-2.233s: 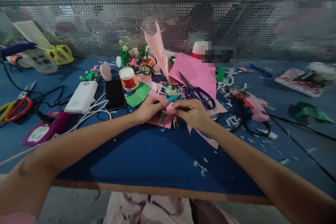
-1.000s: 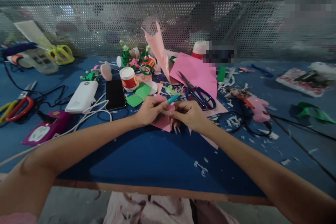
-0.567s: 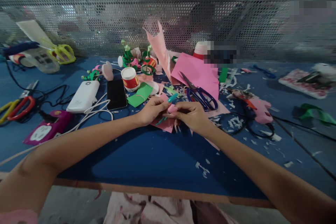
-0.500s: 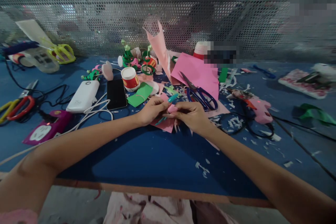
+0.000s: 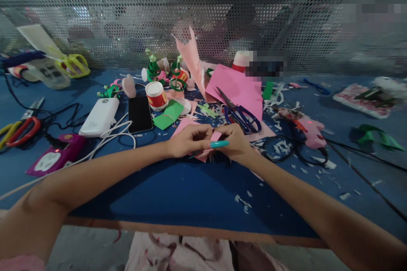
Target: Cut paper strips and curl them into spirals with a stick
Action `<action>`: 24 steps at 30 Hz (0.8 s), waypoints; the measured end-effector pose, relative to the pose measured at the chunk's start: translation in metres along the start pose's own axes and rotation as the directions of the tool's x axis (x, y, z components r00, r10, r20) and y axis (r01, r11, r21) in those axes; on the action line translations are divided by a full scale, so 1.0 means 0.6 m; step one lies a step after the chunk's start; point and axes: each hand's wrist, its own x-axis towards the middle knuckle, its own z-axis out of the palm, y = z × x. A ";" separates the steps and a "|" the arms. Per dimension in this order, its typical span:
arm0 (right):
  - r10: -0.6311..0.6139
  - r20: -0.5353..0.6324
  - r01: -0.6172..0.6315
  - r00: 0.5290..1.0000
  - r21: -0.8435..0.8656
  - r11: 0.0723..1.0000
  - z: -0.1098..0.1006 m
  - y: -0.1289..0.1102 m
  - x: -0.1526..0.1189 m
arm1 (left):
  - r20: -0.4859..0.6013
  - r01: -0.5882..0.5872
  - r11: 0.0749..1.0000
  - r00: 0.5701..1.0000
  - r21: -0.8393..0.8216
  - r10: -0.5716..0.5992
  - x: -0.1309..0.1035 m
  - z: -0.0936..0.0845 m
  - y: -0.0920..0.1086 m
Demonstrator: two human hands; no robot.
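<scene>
My left hand (image 5: 190, 140) and my right hand (image 5: 235, 143) meet above the middle of the blue table (image 5: 178, 194). Between them is a small piece of pink paper (image 5: 216, 136), pinched by the fingers of both hands. A long turquoise nail on my left hand lies across the paper. The fingertips of my right hand are partly hidden. Under and behind my left hand lies a sheet of pink paper (image 5: 184, 126). Scissors with dark blue handles (image 5: 244, 117) rest on a bright pink sheet (image 5: 238, 84), just beyond my right hand.
A pink glue gun (image 5: 313, 132) with a black cable lies at right among white paper scraps. At left are a black phone (image 5: 140, 114), white power bank (image 5: 100, 116), purple power socket (image 5: 57, 154) and red-yellow scissors (image 5: 23, 131). A white-lidded tub (image 5: 156, 96) stands beside green paper (image 5: 168, 114).
My left thumb has swung right and down, so its turquoise nail now points across the pink paper toward my right hand. Both hands still hold the paper in nearly the same spot.
</scene>
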 end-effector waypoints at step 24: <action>-0.192 -0.134 0.163 0.972 -0.199 0.966 0.006 0.003 -0.015 | -0.350 -0.125 0.992 0.929 0.003 0.118 0.013 -0.010 -0.015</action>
